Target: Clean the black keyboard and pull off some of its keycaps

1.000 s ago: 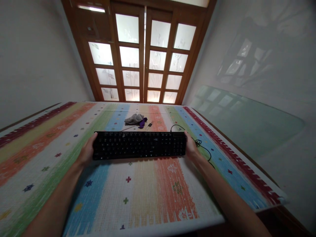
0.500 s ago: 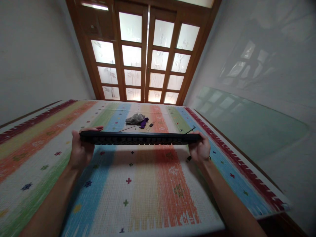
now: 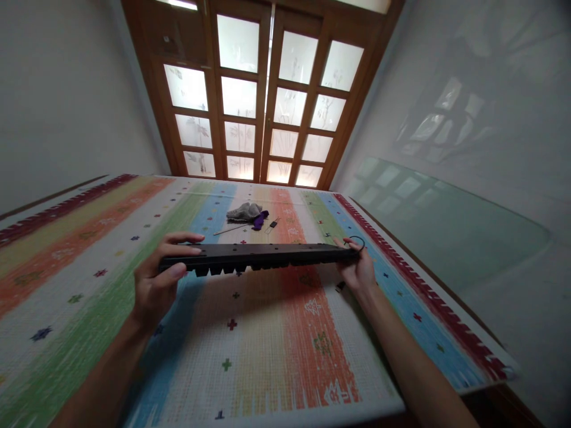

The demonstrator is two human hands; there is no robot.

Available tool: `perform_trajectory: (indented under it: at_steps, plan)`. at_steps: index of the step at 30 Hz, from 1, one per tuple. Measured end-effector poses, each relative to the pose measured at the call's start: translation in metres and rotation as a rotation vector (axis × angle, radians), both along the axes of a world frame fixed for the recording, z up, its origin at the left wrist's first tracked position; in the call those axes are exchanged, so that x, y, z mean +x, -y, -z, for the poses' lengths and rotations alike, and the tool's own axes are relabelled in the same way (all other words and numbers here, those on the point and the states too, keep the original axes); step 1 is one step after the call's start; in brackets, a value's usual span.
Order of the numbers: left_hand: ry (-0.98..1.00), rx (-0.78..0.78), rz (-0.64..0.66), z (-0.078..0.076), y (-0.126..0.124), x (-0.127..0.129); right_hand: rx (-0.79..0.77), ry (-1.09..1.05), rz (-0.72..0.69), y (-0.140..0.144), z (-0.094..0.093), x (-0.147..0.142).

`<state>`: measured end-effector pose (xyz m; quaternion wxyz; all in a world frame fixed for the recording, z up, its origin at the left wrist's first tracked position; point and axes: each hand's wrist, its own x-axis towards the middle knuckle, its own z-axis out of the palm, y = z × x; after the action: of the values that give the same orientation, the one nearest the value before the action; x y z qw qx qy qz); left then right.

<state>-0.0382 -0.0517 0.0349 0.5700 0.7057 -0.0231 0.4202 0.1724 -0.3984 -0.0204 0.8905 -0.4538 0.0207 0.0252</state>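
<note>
Above the striped surface [image 3: 276, 351] we've got the black keyboard [image 3: 261, 257] held up, flipped keys-down, long axis running left to right. Left hand [image 3: 156, 285] fingers clamp one end, right hand [image 3: 359, 270] fingers pinch the other, both equally close.

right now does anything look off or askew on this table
Yes: the black keyboard is off the striped tablecloth, held at its ends by the left hand and right hand, turned keys-down. Its cable loops by the right hand.
</note>
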Motion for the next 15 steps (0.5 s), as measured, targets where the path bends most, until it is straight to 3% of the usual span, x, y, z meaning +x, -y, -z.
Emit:
perform_trajectory:
  at_steps: [3,9,15]
  plan:
    - [0.117,0.200,0.065,-0.001,0.007,-0.009,0.010,-0.025,-0.004,0.004,0.000,0.002]
    - [0.135,0.542,0.047,-0.009,0.009,-0.008,0.074,-0.029,0.047,0.008,-0.007,-0.002]
    - [0.075,0.707,0.011,-0.003,-0.005,0.001,0.205,-0.038,0.202,0.015,-0.020,-0.004]
